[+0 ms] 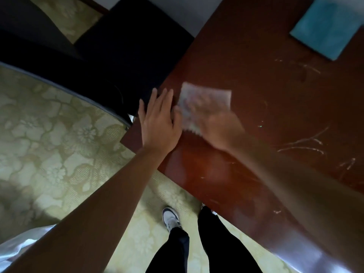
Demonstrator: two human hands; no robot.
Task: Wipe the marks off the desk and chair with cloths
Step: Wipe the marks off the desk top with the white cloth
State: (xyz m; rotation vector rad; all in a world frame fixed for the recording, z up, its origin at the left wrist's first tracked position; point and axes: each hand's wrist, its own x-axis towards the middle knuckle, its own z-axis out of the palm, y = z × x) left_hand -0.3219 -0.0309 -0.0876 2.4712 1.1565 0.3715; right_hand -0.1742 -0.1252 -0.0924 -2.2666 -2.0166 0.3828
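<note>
A dark chair stands off the desk's left corner. The left hand lies open and flat on that corner of the desk, holding nothing. Just beside it, the blurred right hand presses a pale cloth to the wood; its grip cannot be told. Whitish marks streak the right side, and a blue cloth lies near the far right corner.

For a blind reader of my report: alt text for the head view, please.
The right hand, blurred, presses a pale cloth on a reddish-brown desk with white marks; the left hand lies flat beside it. A blue cloth lies farther away.
</note>
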